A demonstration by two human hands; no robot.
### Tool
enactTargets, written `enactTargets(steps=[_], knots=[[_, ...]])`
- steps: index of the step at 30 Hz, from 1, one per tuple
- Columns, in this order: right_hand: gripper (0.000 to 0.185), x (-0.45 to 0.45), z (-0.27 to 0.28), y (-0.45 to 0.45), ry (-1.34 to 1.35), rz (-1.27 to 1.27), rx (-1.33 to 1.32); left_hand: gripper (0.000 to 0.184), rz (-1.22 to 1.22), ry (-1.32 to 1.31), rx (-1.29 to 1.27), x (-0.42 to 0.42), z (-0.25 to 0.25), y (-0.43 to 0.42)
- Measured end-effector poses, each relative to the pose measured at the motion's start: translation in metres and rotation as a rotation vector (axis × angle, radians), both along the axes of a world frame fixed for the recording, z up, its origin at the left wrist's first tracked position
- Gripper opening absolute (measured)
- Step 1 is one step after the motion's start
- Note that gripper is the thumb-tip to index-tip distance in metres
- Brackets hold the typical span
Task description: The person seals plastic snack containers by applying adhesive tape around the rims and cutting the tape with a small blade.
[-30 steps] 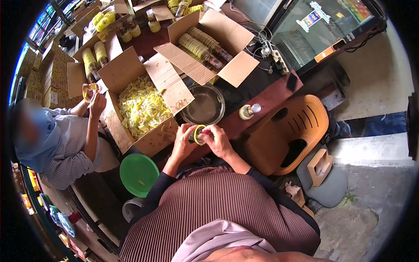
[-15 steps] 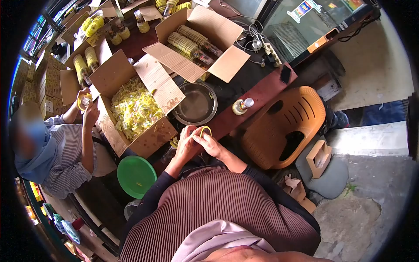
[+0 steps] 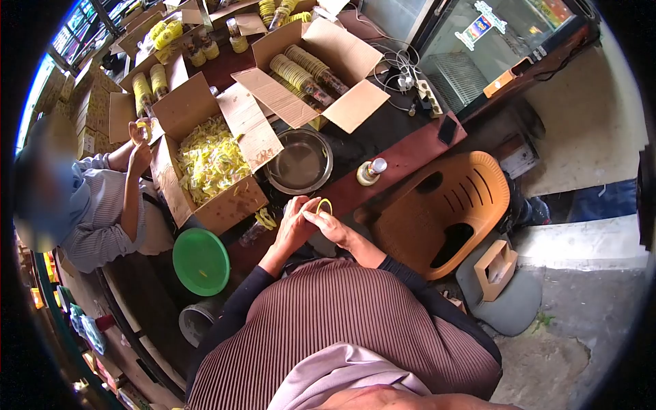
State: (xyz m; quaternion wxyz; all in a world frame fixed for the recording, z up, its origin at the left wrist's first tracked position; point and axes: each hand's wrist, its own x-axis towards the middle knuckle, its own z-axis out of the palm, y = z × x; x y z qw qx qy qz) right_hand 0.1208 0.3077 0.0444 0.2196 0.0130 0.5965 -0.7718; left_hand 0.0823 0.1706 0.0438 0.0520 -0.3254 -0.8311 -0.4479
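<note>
My left hand point(image 3: 294, 222) and my right hand point(image 3: 331, 227) meet in front of my chest, fingers closed and touching. A thin yellow ring point(image 3: 325, 204) stands up from the fingertips of my right hand. What my left fingers pinch, if anything, is hidden. Just beyond lies a round metal bowl point(image 3: 299, 162). A small capped jar point(image 3: 371, 172) stands on the table edge to the right. Left of my left hand lies a clear container with yellow bands point(image 3: 258, 227). An open carton point(image 3: 229, 208) holds many yellow and clear wrapped pieces.
Another carton point(image 3: 357, 106) holds stacked yellow-ringed tubes. A co-worker point(image 3: 102, 198) at the left handles a small yellow item. Near me are a green basin point(image 3: 201, 262), an orange chair point(image 3: 437, 219) and a grey bucket point(image 3: 196, 324). A phone point(image 3: 447, 128) and power strip point(image 3: 429, 98) lie on the table.
Since a second ago, my hands have come off the container with the yellow ring; it now lies to their left. The ring is now at my right fingertips. The view has shifted slightly.
</note>
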Motion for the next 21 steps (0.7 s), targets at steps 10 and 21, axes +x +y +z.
enactTargets(steps=[10, 21], knots=[[0.043, 0.064, 0.005, 0.099, 0.129, 0.09, 0.449, 0.059, -0.018, 0.077, -0.212, 0.051, -0.005, 0.069], [0.045, 0.092, -0.018, 0.168, 0.167, 0.221, 0.316, 0.044, -0.051, -0.159, -0.112, 0.104, -0.022, 0.124]])
